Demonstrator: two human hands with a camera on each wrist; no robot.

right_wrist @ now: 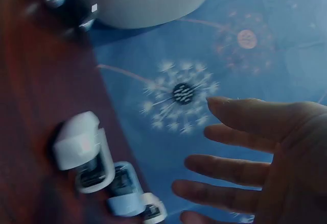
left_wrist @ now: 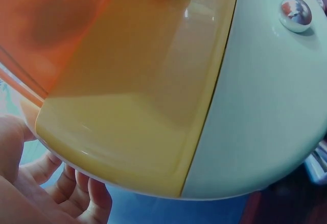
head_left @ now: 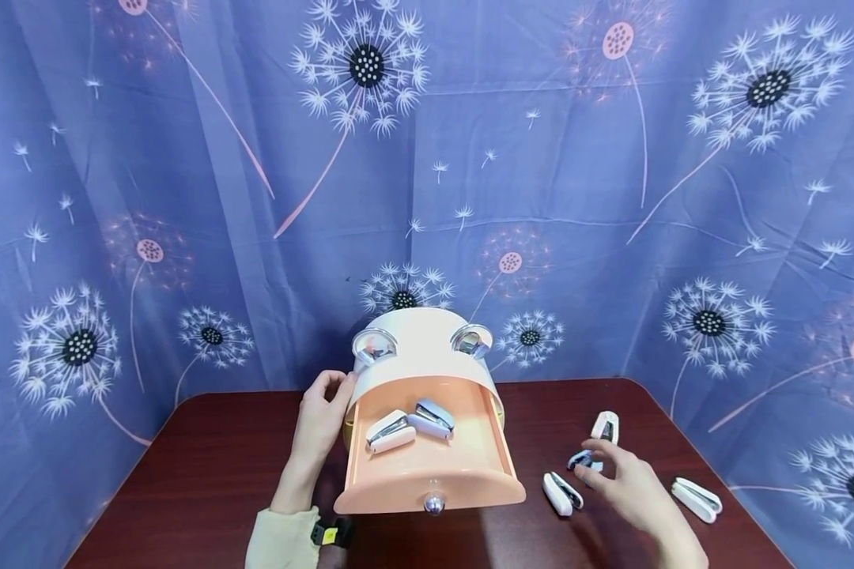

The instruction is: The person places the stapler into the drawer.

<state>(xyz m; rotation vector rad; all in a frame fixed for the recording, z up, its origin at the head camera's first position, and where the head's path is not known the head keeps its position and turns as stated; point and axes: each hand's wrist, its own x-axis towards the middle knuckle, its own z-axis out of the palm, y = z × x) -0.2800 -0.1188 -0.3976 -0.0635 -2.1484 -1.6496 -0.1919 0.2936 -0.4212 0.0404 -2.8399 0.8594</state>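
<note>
A rounded white drawer box (head_left: 421, 340) with two shiny eye-like knobs stands on the table, its peach drawer (head_left: 470, 450) pulled out. Inside lie a pale pink mini stapler (head_left: 391, 433) and a lavender mini stapler (head_left: 432, 419). My left hand (head_left: 322, 419) touches the box's left side, fingers loosely bent at its outer shell in the left wrist view. Over a light blue mini stapler (head_left: 593, 466) hovers my right hand (head_left: 636, 490); its fingers are spread and hold nothing in the right wrist view. A white mini stapler (head_left: 561, 495) lies between that hand and the drawer.
Another white mini stapler (head_left: 605, 427) sits behind the right hand, and one more white stapler (head_left: 697, 499) lies to its right. Yellow (left_wrist: 133, 117) and pale green drawer fronts (left_wrist: 250, 106) show below the peach one. A blue dandelion-print curtain (head_left: 427, 174) hangs behind the dark red table (head_left: 213, 474).
</note>
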